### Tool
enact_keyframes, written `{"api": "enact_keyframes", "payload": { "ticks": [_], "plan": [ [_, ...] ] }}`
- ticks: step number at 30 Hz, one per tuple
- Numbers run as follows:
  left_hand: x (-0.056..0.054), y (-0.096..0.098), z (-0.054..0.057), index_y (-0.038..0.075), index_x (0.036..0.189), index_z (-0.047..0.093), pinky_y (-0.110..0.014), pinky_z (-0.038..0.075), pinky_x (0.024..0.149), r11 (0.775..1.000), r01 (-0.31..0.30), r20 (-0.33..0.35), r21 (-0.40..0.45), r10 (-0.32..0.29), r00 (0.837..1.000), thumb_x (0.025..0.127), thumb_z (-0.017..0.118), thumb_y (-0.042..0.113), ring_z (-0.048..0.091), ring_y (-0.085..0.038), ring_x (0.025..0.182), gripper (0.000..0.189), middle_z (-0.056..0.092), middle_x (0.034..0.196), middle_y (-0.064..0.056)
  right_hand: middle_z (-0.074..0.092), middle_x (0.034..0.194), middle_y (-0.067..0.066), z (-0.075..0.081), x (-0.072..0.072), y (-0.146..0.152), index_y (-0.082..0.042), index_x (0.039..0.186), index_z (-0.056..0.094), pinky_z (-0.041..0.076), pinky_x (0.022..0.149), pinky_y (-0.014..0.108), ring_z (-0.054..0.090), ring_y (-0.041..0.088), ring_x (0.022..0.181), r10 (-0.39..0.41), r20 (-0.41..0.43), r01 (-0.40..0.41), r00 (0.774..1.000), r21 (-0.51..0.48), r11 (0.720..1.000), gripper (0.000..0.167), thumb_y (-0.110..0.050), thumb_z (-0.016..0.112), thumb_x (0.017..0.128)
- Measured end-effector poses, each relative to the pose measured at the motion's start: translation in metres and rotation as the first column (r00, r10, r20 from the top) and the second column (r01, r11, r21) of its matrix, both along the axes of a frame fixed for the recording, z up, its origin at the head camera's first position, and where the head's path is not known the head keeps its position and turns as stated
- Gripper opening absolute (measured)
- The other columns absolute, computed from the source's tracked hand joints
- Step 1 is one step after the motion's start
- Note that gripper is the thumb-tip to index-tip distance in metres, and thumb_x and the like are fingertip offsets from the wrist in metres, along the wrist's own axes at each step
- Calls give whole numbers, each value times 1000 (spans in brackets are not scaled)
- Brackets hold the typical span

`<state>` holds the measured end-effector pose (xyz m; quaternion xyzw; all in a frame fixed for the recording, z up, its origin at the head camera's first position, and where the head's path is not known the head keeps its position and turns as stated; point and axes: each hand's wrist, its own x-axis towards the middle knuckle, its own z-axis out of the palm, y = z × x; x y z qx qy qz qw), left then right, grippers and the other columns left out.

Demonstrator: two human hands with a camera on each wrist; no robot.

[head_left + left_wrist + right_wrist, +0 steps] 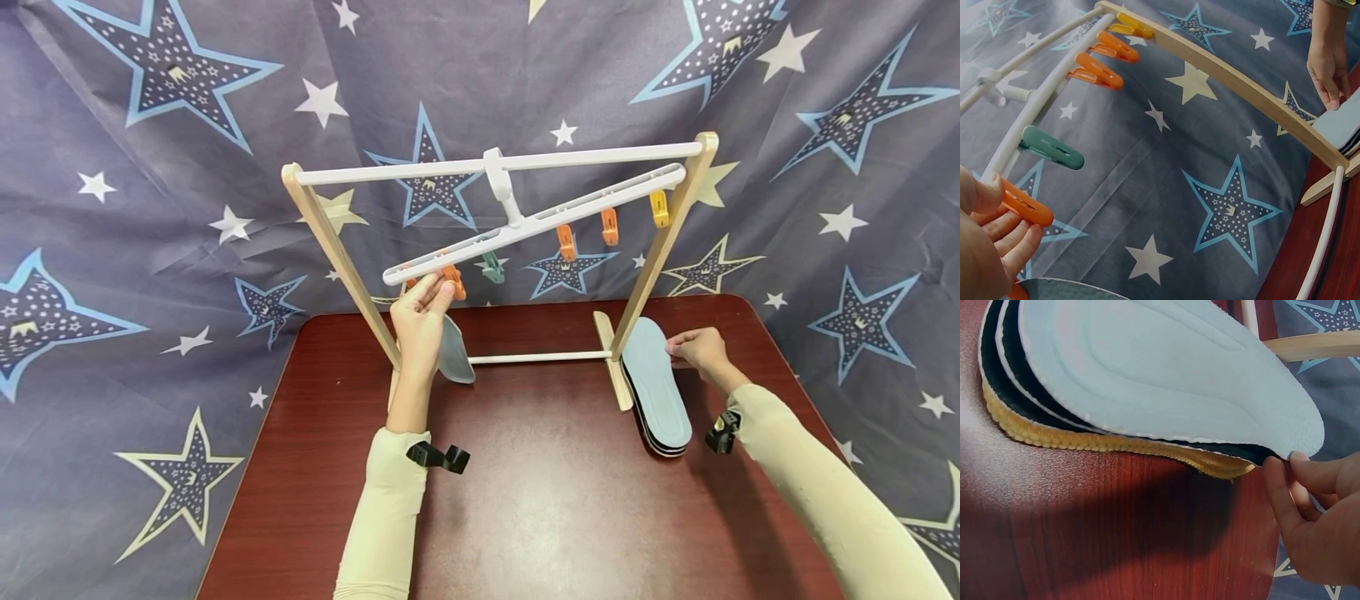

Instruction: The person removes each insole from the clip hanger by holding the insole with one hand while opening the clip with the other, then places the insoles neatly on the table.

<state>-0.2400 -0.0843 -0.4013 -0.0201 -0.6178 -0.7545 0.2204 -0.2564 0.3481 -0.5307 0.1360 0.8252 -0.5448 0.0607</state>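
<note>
A white clip hanger (540,221) hangs tilted from the rack's top bar, its left end low. Near that end my left hand (420,325) pinches an orange clip (454,283) between thumb and fingers. A grey insole (453,358) hangs below, partly hidden by the left forearm. On the table's right side lies a stack of insoles, a light blue one (654,375) on top. My right hand (701,350) pinches that top insole's edge near its far end. In the right wrist view, dark layers and a fuzzy yellow insole (1054,435) show beneath it.
The rack has wooden side posts (663,250), a white lower bar (540,357) and wooden feet (615,367), the right foot beside the stack. A green clip (492,267), two orange clips and a yellow clip (659,208) hang along the hanger. Star-patterned cloth (480,75) backs the red-brown table (525,467).
</note>
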Motion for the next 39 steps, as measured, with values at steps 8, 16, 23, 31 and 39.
{"api": "enact_keyframes", "payload": {
  "ticks": [8, 16, 23, 31, 39],
  "plan": [
    [1, -2, 0, -17, 118, 67, -14, 59, 81, 1000, -21, 5, -19, 21, 1000, 91, 70, -6, 72, -5, 90, 29, 68, 115, -36, 76, 83, 5, 0, -1, -1, 20, 113, 66, 63, 81, 45, 68, 2, 68, -29, 39, 27, 999, 48, 998, 25, 3, 64, 95],
    [3, -3, 2, -17, 119, 66, -14, 58, 82, 999, -22, 15, -26, 23, 1000, 91, 70, -6, 70, -3, 90, 31, 67, 117, -36, 73, 76, 2, 1, -2, -3, 17, 102, 71, 65, 76, 44, 69, 6, 62, -56, 53, 54, 997, 41, 998, 17, 4, 64, 93],
    [4, -4, 3, -17, 121, 65, -14, 58, 85, 999, -20, 20, -31, 21, 1000, 91, 70, -7, 69, -1, 92, 32, 65, 120, -37, 77, 89, 14, 0, -2, -4, 21, 114, 66, 61, 88, 51, 72, 11, 71, -52, 72, 46, 996, 90, 995, 27, 3, 64, 94],
    [4, -5, 4, -17, 121, 65, -14, 58, 85, 1000, -16, 15, -23, 16, 1000, 91, 70, -7, 69, -2, 93, 32, 66, 120, -36, 75, 79, 7, 1, -5, -6, 20, 107, 69, 61, 87, 50, 74, 18, 70, -73, 88, 65, 993, 88, 994, 22, 4, 64, 92],
    [3, -6, 3, -17, 121, 65, -15, 58, 85, 999, -15, 9, -29, 15, 1000, 91, 70, -6, 69, -1, 93, 32, 66, 120, -36, 75, 76, 10, 2, -5, -10, 20, 105, 69, 61, 85, 51, 74, 22, 68, -72, 80, 63, 994, 112, 992, 23, 4, 64, 89]
  ]
}}
